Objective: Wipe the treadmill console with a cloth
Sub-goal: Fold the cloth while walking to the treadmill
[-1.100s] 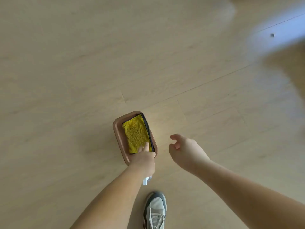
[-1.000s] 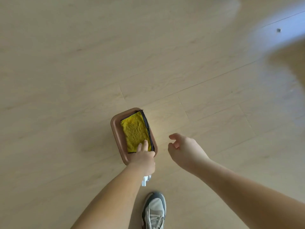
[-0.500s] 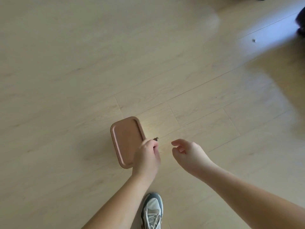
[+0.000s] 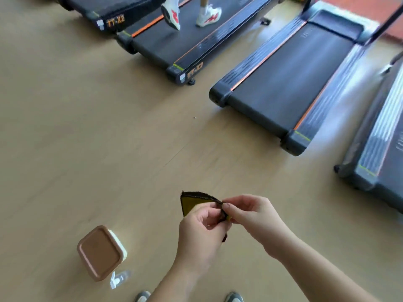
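A yellow cloth (image 4: pixel 189 203) with a dark edge is held up over the wooden floor in both hands. My left hand (image 4: pixel 200 236) grips it from below, and my right hand (image 4: pixel 253 216) pinches its dark edge from the right. Most of the cloth is hidden behind my fingers. A black treadmill (image 4: pixel 283 79) lies ahead on the right; only its deck shows and no console is in view.
A brown tray (image 4: pixel 99 252) sits on the floor at lower left with a clear spray bottle (image 4: pixel 118 279) beside it. Another person's white shoes (image 4: pixel 189 14) move on a treadmill (image 4: pixel 174 40) at the top. More treadmills stand at the far right (image 4: pixel 381 149) and top left.
My left hand lifted the yellow cloth out of the brown tray and my right hand has taken hold of its edge. The view has swung up from the floor to the treadmills.
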A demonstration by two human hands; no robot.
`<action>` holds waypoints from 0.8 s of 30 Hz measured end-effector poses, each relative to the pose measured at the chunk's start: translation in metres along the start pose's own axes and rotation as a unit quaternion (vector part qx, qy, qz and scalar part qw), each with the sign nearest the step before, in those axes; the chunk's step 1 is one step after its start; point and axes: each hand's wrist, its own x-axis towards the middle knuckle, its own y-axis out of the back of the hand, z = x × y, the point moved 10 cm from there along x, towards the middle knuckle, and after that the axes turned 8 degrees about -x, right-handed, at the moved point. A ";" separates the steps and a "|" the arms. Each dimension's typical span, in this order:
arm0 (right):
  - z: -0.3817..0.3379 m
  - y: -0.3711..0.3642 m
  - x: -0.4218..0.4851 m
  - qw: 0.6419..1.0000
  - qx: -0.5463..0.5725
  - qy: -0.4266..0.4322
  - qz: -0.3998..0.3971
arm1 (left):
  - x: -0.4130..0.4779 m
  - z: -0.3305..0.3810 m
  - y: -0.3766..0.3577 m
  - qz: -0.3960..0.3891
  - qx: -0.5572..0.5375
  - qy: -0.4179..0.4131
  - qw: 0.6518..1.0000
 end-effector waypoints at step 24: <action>-0.120 0.468 0.081 0.965 -0.030 0.002 0.261 | 0.191 0.337 -0.395 -0.295 0.128 -0.106 0.941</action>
